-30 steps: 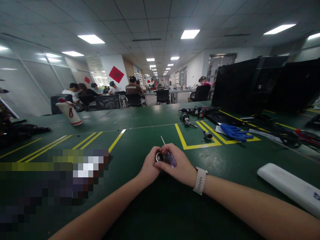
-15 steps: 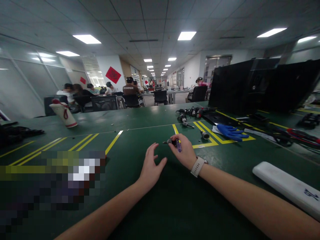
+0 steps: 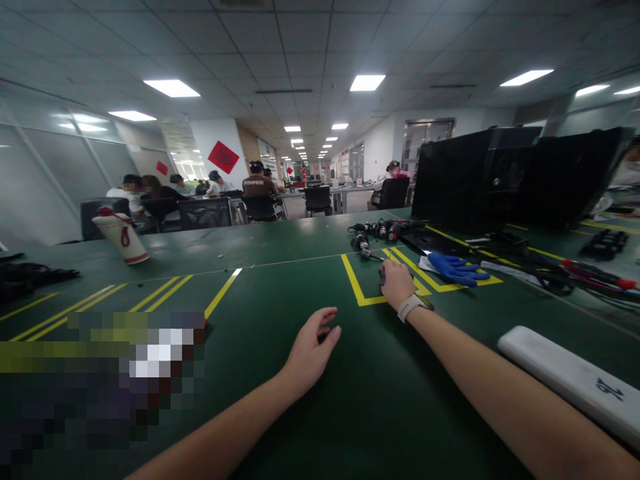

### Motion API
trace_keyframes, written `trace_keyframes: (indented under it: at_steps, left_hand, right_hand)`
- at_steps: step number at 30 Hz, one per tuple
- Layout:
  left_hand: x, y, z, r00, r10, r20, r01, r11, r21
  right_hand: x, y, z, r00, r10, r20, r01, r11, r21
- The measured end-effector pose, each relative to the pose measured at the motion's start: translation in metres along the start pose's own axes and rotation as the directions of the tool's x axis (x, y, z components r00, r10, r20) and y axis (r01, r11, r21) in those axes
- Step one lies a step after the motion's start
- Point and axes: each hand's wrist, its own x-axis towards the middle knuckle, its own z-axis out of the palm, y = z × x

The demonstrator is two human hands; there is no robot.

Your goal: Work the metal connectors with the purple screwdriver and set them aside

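White cup [image 3: 120, 244] with red cord [image 3: 125, 233], far left. Left hand [image 3: 311, 345] over green table [image 3: 250, 320]: empty, thumb and fingers [image 3: 319, 316] apart. Metal cylindrical fitting [image 3: 361, 245] farther off, to the right. Right hand [image 3: 398, 285] at yellow-taped rectangle [image 3: 354, 280], curled on purple-handled screwdriver [image 3: 383, 276], itself mostly hidden. Blue glove [image 3: 453, 268] just right of it; long white case [image 3: 565, 373] nearer, by right edge.

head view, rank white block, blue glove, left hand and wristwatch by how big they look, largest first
1. White block, partly out of view
2. Left hand
3. Blue glove
4. Wristwatch
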Motion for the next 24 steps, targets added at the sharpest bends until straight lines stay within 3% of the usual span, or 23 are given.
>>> trace_keyframes:
  at_steps: [5,8,13,17,21,24]
  left_hand:
    - [-0.002,0.004,-0.002,0.999,-0.053,-0.003,0.052,0.993,-0.105]
    - [-0.002,0.012,-0.002,0.993,-0.116,-0.028,0.106,0.965,-0.238]
    - [0.007,0.027,0.015,0.975,-0.210,-0.070,0.153,0.870,-0.468]
    - [0.014,0.036,0.040,0.940,-0.335,-0.067,0.209,0.719,-0.663]
    - [0.013,0.039,0.048,0.920,-0.382,-0.085,0.206,0.658,-0.724]
    - [0.003,0.037,0.039,0.935,-0.353,0.017,0.260,0.654,-0.710]
  right_hand:
    - [0.001,-0.001,-0.007,0.999,0.051,0.004,-0.052,0.997,0.058]
    - [-0.002,-0.016,-0.017,0.996,0.071,-0.052,-0.061,0.983,0.174]
    - [-0.037,-0.085,-0.017,0.992,0.054,-0.112,0.003,0.890,0.456]
    - [-0.066,-0.133,-0.003,0.994,-0.027,-0.106,0.084,0.810,0.581]
    - [-0.056,-0.136,0.011,0.992,-0.055,-0.113,0.111,0.801,0.588]
    - [-0.027,-0.120,0.020,0.992,-0.080,-0.097,0.118,0.852,0.510]
